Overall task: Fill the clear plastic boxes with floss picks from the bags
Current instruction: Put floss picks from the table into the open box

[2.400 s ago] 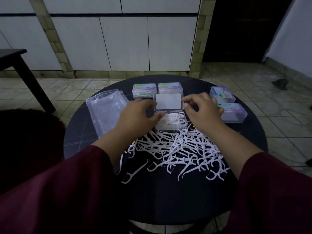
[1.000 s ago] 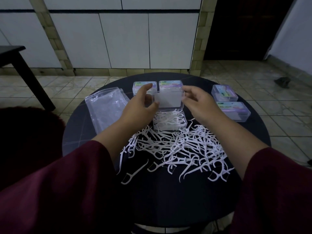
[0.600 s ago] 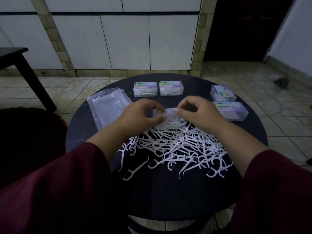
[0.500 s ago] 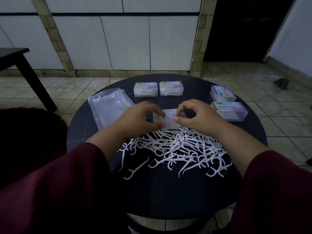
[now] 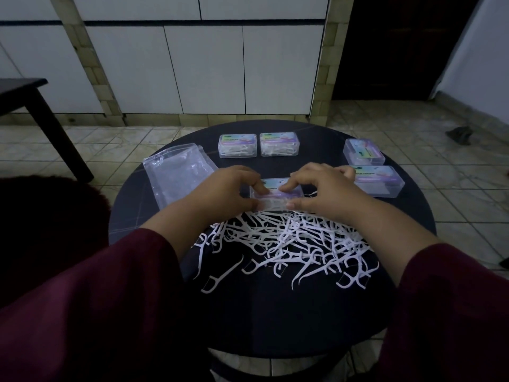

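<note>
Fingers of left hand (image 5: 225,188) and right hand (image 5: 327,188) curled, pinching box (image 5: 276,194) lid.

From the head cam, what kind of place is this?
Probably a room in a home, not a workshop: a small round black table on a tiled floor, white cabinet doors behind, a dark doorway at right. The light is dim.

Dim room: tiled floor (image 5: 440,172), white wall panels (image 5: 203,67).

A home interior: tiled floor (image 5: 413,139), white cabinet doors (image 5: 209,67), small round dark table (image 5: 275,312)
</note>
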